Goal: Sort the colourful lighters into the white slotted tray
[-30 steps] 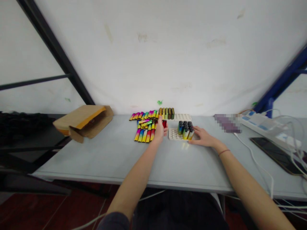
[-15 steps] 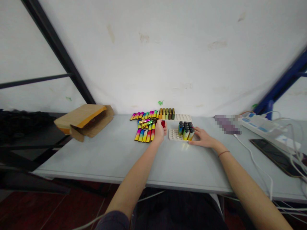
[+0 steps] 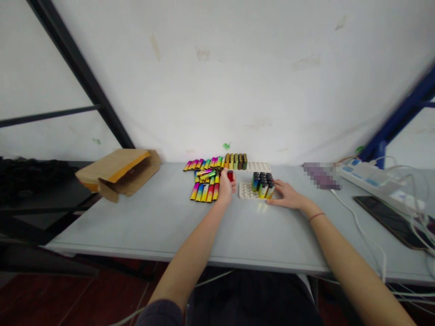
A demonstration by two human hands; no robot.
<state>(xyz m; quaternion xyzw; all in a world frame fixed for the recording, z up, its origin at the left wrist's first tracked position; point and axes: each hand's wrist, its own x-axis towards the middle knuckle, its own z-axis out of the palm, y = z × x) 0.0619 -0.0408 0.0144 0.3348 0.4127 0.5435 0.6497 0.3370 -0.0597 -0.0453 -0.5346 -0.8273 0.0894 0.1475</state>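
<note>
My left hand is closed around a red lighter, just right of a pile of rainbow-coloured lighters lying flat on the grey table. My right hand rests on the table with fingers stretched against the right side of a white holed tray. Several lighters stand upright in that tray's right part. Behind it a second white tray holds a row of upright lighters at its left end.
An open cardboard box lies on its side at the table's left rear. A power strip with white cables, a dark phone and a blurred purple item are on the right. A white wall stands behind.
My left hand with the red lighter has shifted very slightly up and back. My right hand has stayed at the tray.
</note>
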